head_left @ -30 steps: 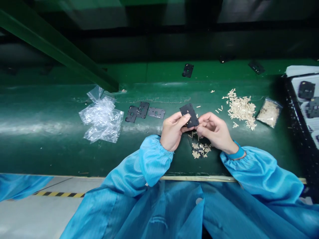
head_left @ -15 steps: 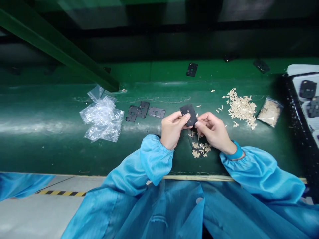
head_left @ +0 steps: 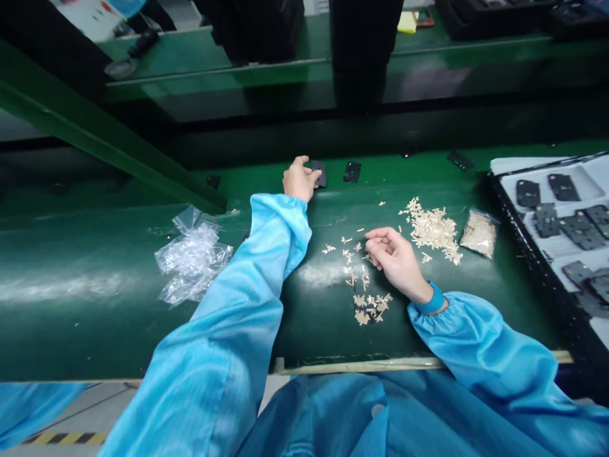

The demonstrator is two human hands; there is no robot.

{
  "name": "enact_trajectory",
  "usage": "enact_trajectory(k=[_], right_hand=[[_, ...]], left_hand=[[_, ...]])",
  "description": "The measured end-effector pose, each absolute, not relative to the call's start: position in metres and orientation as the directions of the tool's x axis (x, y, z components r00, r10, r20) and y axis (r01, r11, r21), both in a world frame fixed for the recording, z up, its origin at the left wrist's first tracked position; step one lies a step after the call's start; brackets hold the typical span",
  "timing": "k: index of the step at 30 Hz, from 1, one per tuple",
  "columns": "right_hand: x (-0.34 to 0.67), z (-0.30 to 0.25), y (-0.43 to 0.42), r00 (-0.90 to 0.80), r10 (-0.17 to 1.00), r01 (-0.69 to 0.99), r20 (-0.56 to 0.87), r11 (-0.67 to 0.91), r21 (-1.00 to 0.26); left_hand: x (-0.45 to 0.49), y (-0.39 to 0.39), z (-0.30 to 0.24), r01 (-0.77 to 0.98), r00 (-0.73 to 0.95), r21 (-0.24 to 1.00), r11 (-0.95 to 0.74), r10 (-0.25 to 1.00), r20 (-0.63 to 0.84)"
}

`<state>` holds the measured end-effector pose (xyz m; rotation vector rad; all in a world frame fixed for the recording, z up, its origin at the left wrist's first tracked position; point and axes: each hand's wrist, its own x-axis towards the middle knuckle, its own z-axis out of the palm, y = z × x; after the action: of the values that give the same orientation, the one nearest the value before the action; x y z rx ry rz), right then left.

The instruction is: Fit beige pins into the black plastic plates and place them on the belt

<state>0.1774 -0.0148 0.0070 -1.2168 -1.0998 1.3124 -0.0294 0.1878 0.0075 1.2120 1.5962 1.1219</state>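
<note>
My left hand [head_left: 299, 181] is stretched far forward across the green belt, its fingers on a black perforated plate [head_left: 319, 173]. The plate lies at the belt's far side, next to a second black plate [head_left: 352, 171]. My right hand [head_left: 394, 261] rests on the belt with its fingers loosely curled, and I see nothing in them. It lies beside a heap of small beige strips [head_left: 431, 230]. A smaller cluster of the same strips [head_left: 370, 309] sits nearer my body, with loose ones scattered between.
A black-rimmed tray [head_left: 547, 254] at the right holds several black plates. A clear bag of beige strips [head_left: 478, 233] lies beside it. Crumpled clear plastic bags [head_left: 193, 260] lie at the left, under a green diagonal beam [head_left: 109, 143].
My left hand has let the plate go from between both hands and reached far forward with it. My right hand has dropped to the belt. The view has tilted up, showing the tray more fully.
</note>
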Motion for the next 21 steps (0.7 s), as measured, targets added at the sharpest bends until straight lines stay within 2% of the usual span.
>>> enact_trajectory(k=[3, 6, 8, 10, 15, 21], right_hand=[[0.180, 0.005, -0.012, 0.013, 0.997, -0.104, -0.079, -0.078, -0.992], [0.184, 0.004, -0.007, 0.073, 0.995, -0.132, -0.068, -0.058, -0.990], [0.186, 0.006, -0.005, 0.137, 0.989, -0.188, -0.058, -0.032, -0.982], [0.187, 0.010, -0.003, 0.168, 0.984, -0.291, -0.059, -0.008, -0.957], [0.185, 0.029, -0.008, 0.045, 0.993, -0.554, -0.112, -0.069, -0.830], [0.184, 0.040, -0.013, -0.026, 0.986, -0.605, -0.165, -0.147, -0.783]], left_hand=[[-0.016, 0.209, 0.015, 0.236, -0.193, 0.955, 0.180, 0.972, -0.136], [0.011, 0.177, 0.023, 0.145, -0.088, 0.970, 0.197, 0.979, -0.186], [0.029, 0.136, 0.030, -0.097, 0.089, 0.969, 0.225, 0.972, -0.217], [0.042, 0.092, 0.039, -0.268, 0.160, 0.933, 0.241, 0.966, -0.203], [0.055, 0.027, 0.050, -0.438, 0.105, 0.858, 0.270, 0.963, -0.249], [0.059, 0.016, 0.051, -0.440, 0.051, 0.863, 0.248, 0.966, -0.252]])
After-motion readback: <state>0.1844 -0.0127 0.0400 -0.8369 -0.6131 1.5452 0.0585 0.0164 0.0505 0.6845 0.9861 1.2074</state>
